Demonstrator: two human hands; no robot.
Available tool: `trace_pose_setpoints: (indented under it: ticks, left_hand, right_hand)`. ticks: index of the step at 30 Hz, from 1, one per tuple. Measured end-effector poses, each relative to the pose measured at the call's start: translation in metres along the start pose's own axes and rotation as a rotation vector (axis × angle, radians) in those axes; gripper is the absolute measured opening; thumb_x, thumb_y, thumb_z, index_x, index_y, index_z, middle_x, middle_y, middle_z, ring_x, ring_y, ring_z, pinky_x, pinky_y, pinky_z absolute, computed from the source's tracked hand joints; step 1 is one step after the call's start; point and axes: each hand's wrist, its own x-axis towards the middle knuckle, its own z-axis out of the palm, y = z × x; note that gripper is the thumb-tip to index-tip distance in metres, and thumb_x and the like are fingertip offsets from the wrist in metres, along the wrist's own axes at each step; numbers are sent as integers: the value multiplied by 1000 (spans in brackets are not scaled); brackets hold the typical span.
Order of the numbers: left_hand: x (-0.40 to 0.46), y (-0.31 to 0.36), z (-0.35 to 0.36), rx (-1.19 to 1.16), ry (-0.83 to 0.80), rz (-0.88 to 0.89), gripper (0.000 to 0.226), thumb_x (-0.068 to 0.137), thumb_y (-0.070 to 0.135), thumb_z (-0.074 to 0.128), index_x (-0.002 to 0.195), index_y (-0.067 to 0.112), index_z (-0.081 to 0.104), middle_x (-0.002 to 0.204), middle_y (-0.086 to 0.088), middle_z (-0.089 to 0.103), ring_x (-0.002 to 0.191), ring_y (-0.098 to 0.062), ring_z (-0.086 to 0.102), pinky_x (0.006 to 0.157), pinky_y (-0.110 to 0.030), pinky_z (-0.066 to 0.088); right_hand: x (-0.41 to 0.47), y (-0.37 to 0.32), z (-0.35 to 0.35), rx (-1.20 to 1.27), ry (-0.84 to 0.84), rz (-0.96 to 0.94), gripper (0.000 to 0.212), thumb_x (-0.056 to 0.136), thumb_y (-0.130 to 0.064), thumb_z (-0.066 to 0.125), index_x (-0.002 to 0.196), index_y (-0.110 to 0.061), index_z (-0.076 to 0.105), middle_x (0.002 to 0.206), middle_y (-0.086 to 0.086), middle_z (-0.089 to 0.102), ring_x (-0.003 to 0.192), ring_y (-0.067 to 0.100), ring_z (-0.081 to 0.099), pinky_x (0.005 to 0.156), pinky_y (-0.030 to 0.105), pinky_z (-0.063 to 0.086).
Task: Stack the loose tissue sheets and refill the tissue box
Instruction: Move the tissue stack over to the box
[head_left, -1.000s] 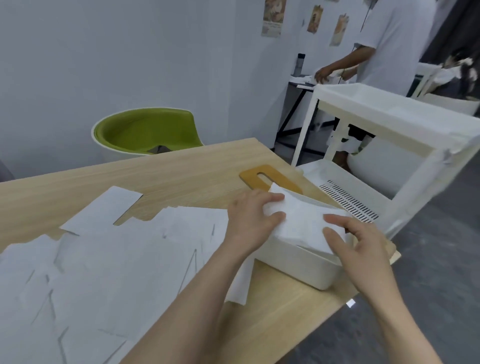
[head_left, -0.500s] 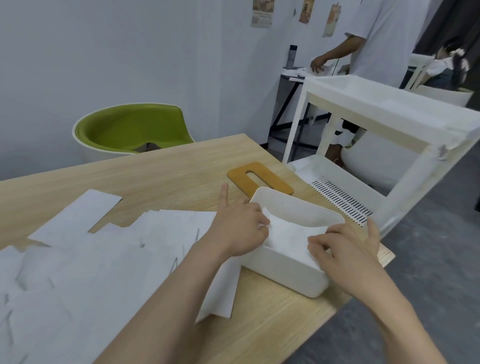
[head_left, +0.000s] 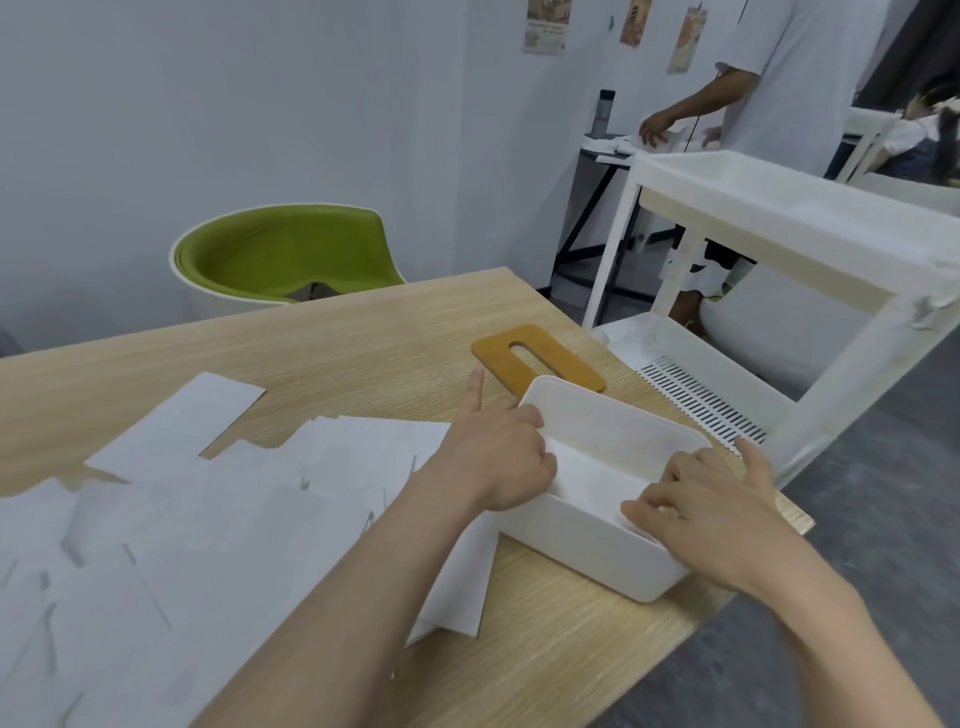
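Tissue box (head_left: 592, 540) lies diagonally (near-right to far-left); both curled hands press tissues (head_left: 587, 475) inside.

We see only two forearms and two hands of the person wearing the camera — nothing above the forearms enters the head view. Both forearms are bare as far as the lower edge of the picture; no sleeve or cuff shows on either. The left hand (head_left: 498, 462) wears no glove, and we find no ring, watch or band on it or on its wrist. The right hand (head_left: 711, 512) is likewise ungloved, its wrist plain. The fingernails that show on the right hand look short and unpainted — those of the left are mostly hidden from us, so we cannot tell more about them.
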Motion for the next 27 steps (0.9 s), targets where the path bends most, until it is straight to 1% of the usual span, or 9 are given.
trace_pose_setpoints:
  ticks: [3,8,11,13,16,19,21,24,27]
  left_hand:
    - [-1,0,2,-53,15,-15,50,102,32,27,107,16,73,137,4,51,133,-15,35,112,-48,-23]
    - [-9,4,6,-255,78,-66,39,101,32,35,126,22,64,139,7,50,135,-15,35,119,-50,-2]
    - [-14,6,9,-336,104,-75,39,100,32,39,133,23,58,142,6,48,136,-18,35,118,-48,10]
    - [-17,8,10,-347,100,-82,39,100,32,39,135,23,56,143,5,48,136,-20,36,117,-48,12]
    - [-23,11,8,-366,122,-93,39,101,31,38,135,23,55,145,4,47,137,-19,35,119,-50,8]
    - [-32,12,6,-431,230,-94,37,102,30,39,135,24,55,145,6,47,139,-13,32,118,-47,0]
    - [-44,8,4,-534,333,-104,36,101,29,42,135,26,55,143,9,48,137,-9,33,120,-45,5]
    - [-72,-5,6,-656,446,-150,35,100,28,47,134,27,56,140,12,49,130,-7,41,113,-40,27]
    - [-108,-25,13,-685,479,-253,36,100,28,48,135,30,54,142,16,45,127,-2,43,107,-32,36]
  right_hand:
    - [0,0,1,19,28,10,43,97,-54,24,109,-40,63,107,-15,42,121,5,31,113,47,-13]
    - [-2,1,4,153,97,-1,34,96,-54,30,112,-45,59,106,-19,43,123,1,30,114,42,-13]
    - [-2,3,5,179,112,-29,30,95,-55,33,111,-47,57,102,-22,43,116,-1,31,115,40,-7]
    - [-2,6,6,208,107,-63,26,94,-55,35,110,-49,56,100,-24,43,111,-2,30,116,38,-2]
    - [-4,8,5,249,131,-99,19,92,-55,40,105,-52,53,100,-25,46,116,1,35,115,37,-2]
    - [-8,2,4,281,312,-130,15,90,-51,48,104,-51,54,99,-22,50,117,4,41,113,34,-3]
    - [-13,-9,1,339,445,-175,20,88,-55,48,104,-48,58,99,-21,52,113,5,42,110,32,4]
    - [-23,-38,-4,441,547,-302,36,83,-59,39,107,-44,61,101,-25,51,107,1,40,102,30,21]
    - [-36,-76,-4,633,517,-391,19,90,-43,55,107,-44,60,105,-30,49,111,-7,39,90,18,33]
